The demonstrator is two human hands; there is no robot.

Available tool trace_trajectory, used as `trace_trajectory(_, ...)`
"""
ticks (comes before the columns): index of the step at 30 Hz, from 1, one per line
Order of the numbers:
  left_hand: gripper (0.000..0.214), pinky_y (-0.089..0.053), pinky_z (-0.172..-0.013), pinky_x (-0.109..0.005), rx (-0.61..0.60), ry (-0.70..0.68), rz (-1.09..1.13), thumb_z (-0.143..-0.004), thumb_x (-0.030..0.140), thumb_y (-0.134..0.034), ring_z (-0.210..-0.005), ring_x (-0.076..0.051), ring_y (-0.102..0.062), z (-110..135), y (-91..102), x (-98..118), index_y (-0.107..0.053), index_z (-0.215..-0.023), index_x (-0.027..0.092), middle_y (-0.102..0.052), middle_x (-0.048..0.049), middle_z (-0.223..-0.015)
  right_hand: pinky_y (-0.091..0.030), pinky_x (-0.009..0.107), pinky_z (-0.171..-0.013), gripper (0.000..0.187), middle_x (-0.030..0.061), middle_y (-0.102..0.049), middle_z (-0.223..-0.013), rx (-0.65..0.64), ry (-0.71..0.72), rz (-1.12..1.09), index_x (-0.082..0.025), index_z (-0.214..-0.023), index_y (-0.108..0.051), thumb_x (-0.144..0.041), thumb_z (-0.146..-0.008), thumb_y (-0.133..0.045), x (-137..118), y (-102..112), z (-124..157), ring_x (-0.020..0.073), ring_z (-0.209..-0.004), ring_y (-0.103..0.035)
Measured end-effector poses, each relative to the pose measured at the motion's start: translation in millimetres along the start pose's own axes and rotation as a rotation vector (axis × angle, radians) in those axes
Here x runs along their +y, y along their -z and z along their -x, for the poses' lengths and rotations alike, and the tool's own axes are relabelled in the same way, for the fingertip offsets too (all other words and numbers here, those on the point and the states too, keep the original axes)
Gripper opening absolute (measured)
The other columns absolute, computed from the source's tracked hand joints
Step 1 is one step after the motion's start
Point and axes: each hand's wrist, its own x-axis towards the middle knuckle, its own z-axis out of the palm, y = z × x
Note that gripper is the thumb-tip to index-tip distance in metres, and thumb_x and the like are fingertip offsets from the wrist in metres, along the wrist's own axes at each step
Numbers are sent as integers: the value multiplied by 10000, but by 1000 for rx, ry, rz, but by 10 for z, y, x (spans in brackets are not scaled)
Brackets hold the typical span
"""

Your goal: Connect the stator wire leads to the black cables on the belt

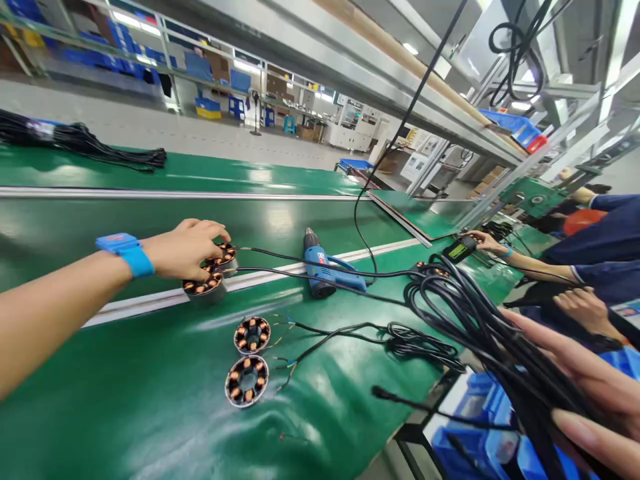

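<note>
My left hand (193,250), with a blue band at the wrist, is closed over two motor stators with copper coils. The nearer held stator (204,287) shows below my thumb; the farther held stator (227,255) shows past my fingers. Black cables run from them to a looped cable bundle (460,300), which my right hand (595,393) grips at the lower right. On the green mat lie two more stators, an upper stator (253,346) and a lower stator (261,382). Their stripped wires lead into a coiled black cable (415,343).
A blue heat gun (320,267) lies mid-bench, its cord rising overhead. Blue bins (475,400) stand beyond the bench's right edge. Another cable bundle (90,143) rests at the far left. At right, a co-worker's hand (487,243) holds a black box-shaped part (461,249).
</note>
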Motion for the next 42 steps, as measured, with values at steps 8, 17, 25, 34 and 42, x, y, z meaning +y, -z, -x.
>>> trace_trajectory(8,337,-286,-1206,-544,20,-80,73,-818,349,-656,-1393,-319,-442,-519,-3,978,-801,-1076,187,-505,-141,-1473,-521,428,-765,743,60,-729,-1123,70,-222,563,-220,-1338,-717,-503,-672,-548,884,-274,-653,183,-565,-564)
trace_trajectory(17,343,-374,-1141,-442,7,-21,172,-817,314,-682,-1339,-307,-459,-350,57,1172,-775,-1072,103,-525,-169,-1401,-461,560,-1056,468,166,-672,-1291,262,152,727,-104,-1175,-781,-298,-922,-437,1393,-1114,-884,371,-1162,-645)
trace_trajectory(25,373,-398,-1105,-423,239,-9,414,-1015,503,-592,-1319,-247,-510,60,-351,1152,-701,-1269,252,-531,-71,-1448,-472,209,-997,266,27,-730,-1147,-392,618,-138,-150,-1154,-741,-286,-1079,-524,-20,-2555,-1080,111,-1093,-671)
trace_trajectory(34,231,-377,-985,-247,634,-374,669,-1098,273,-480,-1093,-114,-608,268,-640,1283,-661,-1241,265,-675,63,-1220,-377,225,-587,316,46,-683,-848,-974,35,-447,-115,-854,-640,-416,-933,-582,-97,-3226,-1243,72,-584,-502)
trace_trajectory(42,454,-394,-847,-215,577,-430,742,-984,51,-493,-931,-101,-561,265,-633,1276,-731,-1247,334,-653,36,-1159,-167,189,-479,712,21,-594,-763,-972,-413,-773,-105,-885,-564,-683,-606,-874,-45,-3280,-1207,30,-524,-347)
